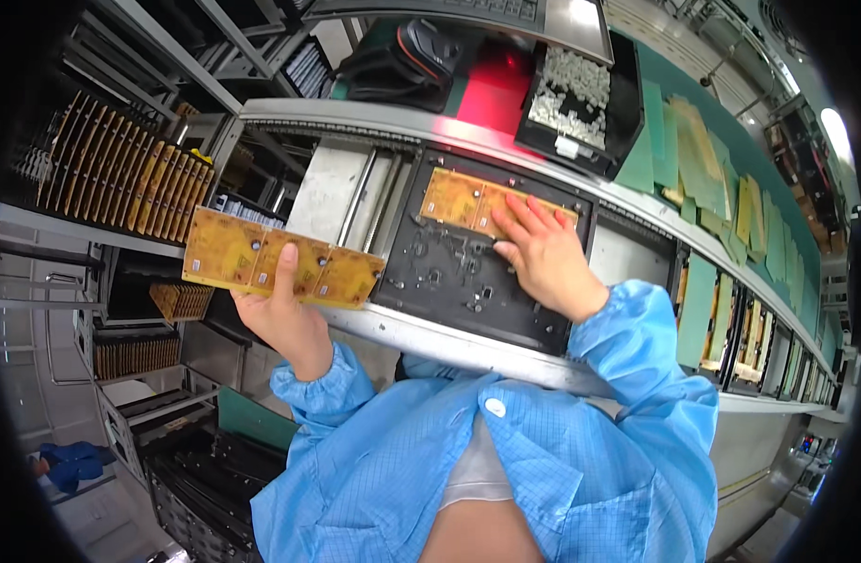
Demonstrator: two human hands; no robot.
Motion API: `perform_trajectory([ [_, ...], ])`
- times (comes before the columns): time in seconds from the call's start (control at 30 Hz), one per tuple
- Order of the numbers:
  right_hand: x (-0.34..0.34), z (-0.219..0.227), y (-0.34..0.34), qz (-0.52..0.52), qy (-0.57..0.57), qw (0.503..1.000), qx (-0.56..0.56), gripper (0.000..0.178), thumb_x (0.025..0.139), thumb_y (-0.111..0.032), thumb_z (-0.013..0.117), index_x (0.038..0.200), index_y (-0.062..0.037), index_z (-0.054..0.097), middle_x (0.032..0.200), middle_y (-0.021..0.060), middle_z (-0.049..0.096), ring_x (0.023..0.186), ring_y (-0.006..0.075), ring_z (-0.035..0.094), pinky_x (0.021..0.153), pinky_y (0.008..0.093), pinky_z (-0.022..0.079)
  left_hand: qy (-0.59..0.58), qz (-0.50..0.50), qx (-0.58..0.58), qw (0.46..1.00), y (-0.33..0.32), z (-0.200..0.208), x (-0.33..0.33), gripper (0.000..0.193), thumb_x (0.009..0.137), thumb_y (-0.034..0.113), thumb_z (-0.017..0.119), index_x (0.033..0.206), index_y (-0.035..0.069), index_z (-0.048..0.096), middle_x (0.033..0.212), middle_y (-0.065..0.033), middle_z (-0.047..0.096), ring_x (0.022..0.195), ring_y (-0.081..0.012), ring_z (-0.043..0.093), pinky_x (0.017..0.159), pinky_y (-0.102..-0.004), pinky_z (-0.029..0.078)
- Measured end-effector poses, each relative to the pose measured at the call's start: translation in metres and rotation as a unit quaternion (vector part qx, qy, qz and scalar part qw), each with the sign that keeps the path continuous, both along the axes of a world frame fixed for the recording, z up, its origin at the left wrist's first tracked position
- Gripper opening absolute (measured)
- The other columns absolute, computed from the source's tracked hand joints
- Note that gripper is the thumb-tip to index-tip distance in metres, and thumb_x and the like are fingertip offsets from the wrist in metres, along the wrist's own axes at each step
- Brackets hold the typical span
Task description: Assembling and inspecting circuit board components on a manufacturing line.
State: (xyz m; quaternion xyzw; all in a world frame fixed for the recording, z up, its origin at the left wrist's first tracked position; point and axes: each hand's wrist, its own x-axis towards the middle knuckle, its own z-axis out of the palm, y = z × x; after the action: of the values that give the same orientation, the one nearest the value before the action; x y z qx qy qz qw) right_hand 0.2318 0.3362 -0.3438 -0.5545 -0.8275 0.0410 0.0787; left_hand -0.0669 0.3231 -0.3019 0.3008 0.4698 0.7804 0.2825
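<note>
My left hand (297,330) grips a long amber circuit board panel (226,251) by its near edge, thumb on top and fingers beneath. That panel is held up left of a black fixture tray (529,324), over the metal rail. Along the tray's far side lies a second amber circuit board panel (456,201). My right hand (554,267) rests on its right part, fingers stretched out and spread, covering some of it. The tray's near part shows bare recesses and small metal fittings.
A handheld scanner (429,49) casts red light beyond the conveyor rail (355,120). Beside it sits a black bin (627,113) of small white parts. Racked amber boards (121,164) stand at left. Green sheets (674,141) line the right. A keyboard (491,9) is at the back.
</note>
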Motion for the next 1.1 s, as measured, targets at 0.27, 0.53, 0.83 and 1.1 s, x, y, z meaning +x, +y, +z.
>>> perform_trajectory([
  [0.27,-0.001,0.003,-0.019,-0.056,0.053,0.997,0.010,0.042,0.098,-0.031,0.056,0.135,-0.0105,0.060,0.146,0.0208,0.048,0.134,0.0400,0.046,0.109,0.0518,0.036,-0.009,-0.026,-0.004,1.000,-0.020,-0.001,0.000,0.046,0.086,-0.007,0.071,0.127,0.000,0.052,0.118,-0.0118,0.064,0.101,-0.0179,0.065,0.093,-0.0316,0.054],
  [0.53,-0.002,-0.006,-0.023,-0.069,0.033,0.996,0.048,0.043,0.097,-0.036,0.057,0.134,-0.0143,0.061,0.140,0.0260,0.050,0.124,0.0411,0.053,0.106,0.0493,0.039,-0.020,-0.089,-0.017,0.996,-0.014,-0.004,0.009,0.041,0.086,-0.005,0.072,0.123,0.002,0.055,0.114,-0.0106,0.065,0.099,-0.0167,0.065,0.092,-0.0303,0.053],
  [0.83,0.023,0.030,-0.007,-0.112,0.232,0.961,-0.104,0.030,0.099,-0.020,0.054,0.126,-0.0097,0.065,0.132,0.0178,0.061,0.124,0.0362,0.056,0.104,0.0474,0.045,-0.043,-0.113,-0.026,0.992,-0.022,-0.007,0.012,0.037,0.087,-0.007,0.070,0.120,0.000,0.057,0.113,-0.0103,0.066,0.098,-0.0165,0.065,0.092,-0.0303,0.052],
  [1.1,0.024,-0.012,0.002,0.006,0.148,0.989,-0.011,0.038,0.099,-0.018,0.057,0.135,-0.0099,0.059,0.147,0.0167,0.048,0.135,0.0370,0.046,0.115,0.0456,0.036,-0.045,-0.139,-0.033,0.989,-0.019,-0.008,0.019,0.040,0.085,-0.005,0.073,0.121,0.001,0.056,0.111,-0.0097,0.067,0.097,-0.0157,0.065,0.091,-0.0297,0.051],
])
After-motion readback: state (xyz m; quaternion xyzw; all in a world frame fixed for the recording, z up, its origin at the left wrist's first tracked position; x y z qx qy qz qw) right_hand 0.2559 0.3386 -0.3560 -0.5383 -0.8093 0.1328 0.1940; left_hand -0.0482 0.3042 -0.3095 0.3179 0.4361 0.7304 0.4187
